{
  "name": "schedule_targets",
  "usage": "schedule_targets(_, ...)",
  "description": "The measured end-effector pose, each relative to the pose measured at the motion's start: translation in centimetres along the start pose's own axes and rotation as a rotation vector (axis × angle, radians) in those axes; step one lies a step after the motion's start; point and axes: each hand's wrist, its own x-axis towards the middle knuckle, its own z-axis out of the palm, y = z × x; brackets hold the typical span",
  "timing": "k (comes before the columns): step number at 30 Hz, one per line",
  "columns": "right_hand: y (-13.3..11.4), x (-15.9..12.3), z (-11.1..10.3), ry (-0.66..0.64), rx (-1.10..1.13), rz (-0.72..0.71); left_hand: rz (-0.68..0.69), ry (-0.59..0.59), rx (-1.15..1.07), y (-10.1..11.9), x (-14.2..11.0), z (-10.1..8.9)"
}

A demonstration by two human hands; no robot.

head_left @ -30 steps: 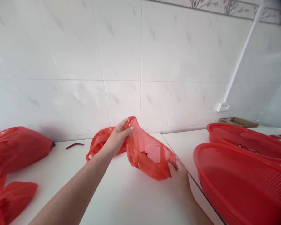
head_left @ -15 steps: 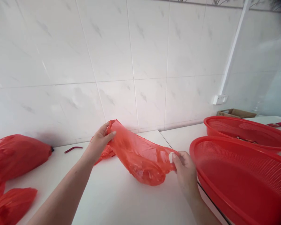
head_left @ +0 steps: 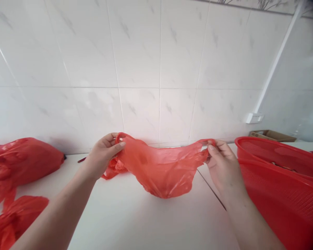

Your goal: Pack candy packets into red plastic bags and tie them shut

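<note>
Thin, translucent red plastic bag (head_left: 167, 170) is spread between both hands, sagging over the white, smooth-topped desk (head_left: 151, 222). Left hand (head_left: 101, 154) pinches one top corner, right hand (head_left: 224, 168) the other. Corners look gripped and the bag pulled wide; no knot in it. Can't make out any contents, or whether its bottom touches the desk. Crumpled red plastic bag (head_left: 117, 166) lies loose by the left hand. At far left, a bulging red plastic bag (head_left: 41, 161) and a smaller, knotted red plastic bag (head_left: 27, 208) look filled. Oval red perforated plastic baskets (head_left: 273, 198) sit right.
</note>
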Motion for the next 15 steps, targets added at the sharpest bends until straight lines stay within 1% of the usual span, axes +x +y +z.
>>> schedule_targets(2,-0.1,0.2,-0.2,-0.047,0.029,-0.027,0.021,0.047,-0.036,0.2,-0.1,-0.4)
schedule_targets(3,0.2,0.1,-0.5,-0.052,0.022,-0.018,0.036,0.056,-0.039,0.0,-0.3,-0.7)
schedule_targets(5,1.3,-0.6,-1.3,0.0,-0.045,0.046,0.058,0.061,0.009,-0.8,-1.0,-1.3)
schedule_targets(8,4.2,-3.0,-3.2,0.149,-0.157,0.141,0.031,0.094,0.179,-3.6,-3.1,-2.6)
schedule_targets(9,5.2,-4.0,-3.9,0.187,-0.171,0.151,-0.008,0.091,0.233,-4.8,-3.9,-2.9)
schedule_targets(10,6.2,-5.0,-4.6,0.214,-0.178,0.153,-0.05,0.062,0.268,-6.1,-4.9,-3.2)
schedule_targets(12,7.8,-6.8,-5.6,0.223,-0.179,0.16,-0.132,-0.01,0.319,-8.3,-6.7,-3.1)
schedule_targets(13,8.2,-7.4,-5.8,0.197,-0.175,0.174,-0.171,-0.042,0.333,-9.2,-7.6,-2.6)
schedule_targets(14,8.5,-7.9,-5.9,0.154,-0.178,0.209,-0.192,-0.042,0.323,-9.9,-8.3,-1.9)
schedule_targets(15,8.6,-8.2,-5.7,0.085,-0.193,0.27,-0.214,-0.045,0.276,-10.4,-8.9,-0.9)
